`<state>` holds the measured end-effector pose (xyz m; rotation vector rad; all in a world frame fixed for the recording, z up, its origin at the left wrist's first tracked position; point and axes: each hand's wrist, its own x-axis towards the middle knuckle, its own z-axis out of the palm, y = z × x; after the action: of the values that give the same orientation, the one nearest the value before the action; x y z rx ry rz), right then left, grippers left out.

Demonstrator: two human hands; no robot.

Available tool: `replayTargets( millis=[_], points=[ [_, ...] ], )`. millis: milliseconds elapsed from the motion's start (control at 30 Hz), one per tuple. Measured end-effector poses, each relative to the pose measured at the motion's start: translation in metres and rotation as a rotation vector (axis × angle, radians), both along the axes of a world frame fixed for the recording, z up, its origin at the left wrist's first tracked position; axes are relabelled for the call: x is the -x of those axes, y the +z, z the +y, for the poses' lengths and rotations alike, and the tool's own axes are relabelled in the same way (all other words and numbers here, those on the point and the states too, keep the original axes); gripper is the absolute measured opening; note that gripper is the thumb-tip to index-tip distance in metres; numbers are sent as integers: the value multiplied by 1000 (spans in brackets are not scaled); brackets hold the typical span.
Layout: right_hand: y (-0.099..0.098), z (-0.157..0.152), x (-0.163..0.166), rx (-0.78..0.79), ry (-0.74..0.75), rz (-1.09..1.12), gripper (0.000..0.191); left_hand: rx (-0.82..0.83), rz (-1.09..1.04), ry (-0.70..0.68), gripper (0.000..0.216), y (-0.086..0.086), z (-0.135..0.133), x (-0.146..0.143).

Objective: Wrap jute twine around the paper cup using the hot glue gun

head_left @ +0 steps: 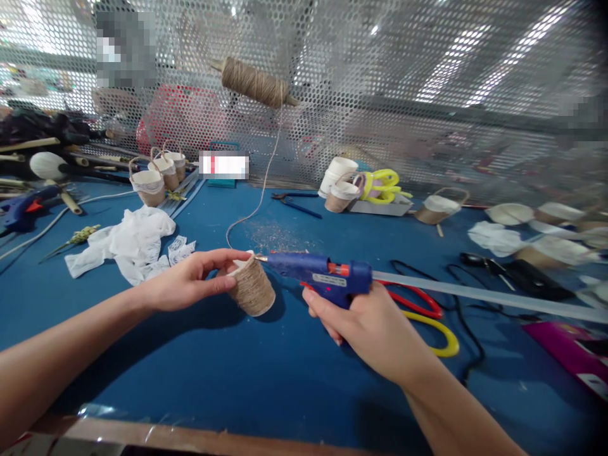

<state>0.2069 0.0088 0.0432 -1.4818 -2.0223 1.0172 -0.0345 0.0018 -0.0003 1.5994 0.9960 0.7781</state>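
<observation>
I see the twine-wrapped cup (251,288) approx. mid-worktop, tilted, w/ a white edge showing at its top. Can't tell if it rests on the blue worktop (228,386) or hangs just above it. The left hand (190,282) pinches it: thumb along the near side, fingers curled over the top edge. The right hand (365,323) is closed round the grip of a blue glue gun (323,273), held level, nozzle tip right at the cup's top edge by the left fingertips. A clear glue stick (475,294) juts from the gun's back, out to the right. A loose strand of twine (266,177) runs from the cup up to a spool (254,82) hung on the perforated screen (427,76) at the back.

Just behind the right hand lie red-and-yellow scissors (430,320) and a black cord. Left of the cup, a crumpled white cloth (128,244). Further back: small handled baskets (156,174) at left, blue-handled pliers (294,201) in the middle, stacked paper cups (339,180) beside yellow scissors (382,185). A 2nd glue gun (23,209) lies at the far left edge. Someone sits behind the screen, blurred.
</observation>
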Motion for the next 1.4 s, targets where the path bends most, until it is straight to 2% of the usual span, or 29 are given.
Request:
replayTargets(
  millis=[700,1100,1400],
  points=[
    [-4,-7,4,57,21,62,19,25,-27,12,46,-1,1,0],
    [-5,4,-1,-12,26,-9,28,10,-11,19,45,-1,1,-1],
    [-7,8,2,-34,20,23,31,17,-29,20,45,-1,2,0]
  ],
)
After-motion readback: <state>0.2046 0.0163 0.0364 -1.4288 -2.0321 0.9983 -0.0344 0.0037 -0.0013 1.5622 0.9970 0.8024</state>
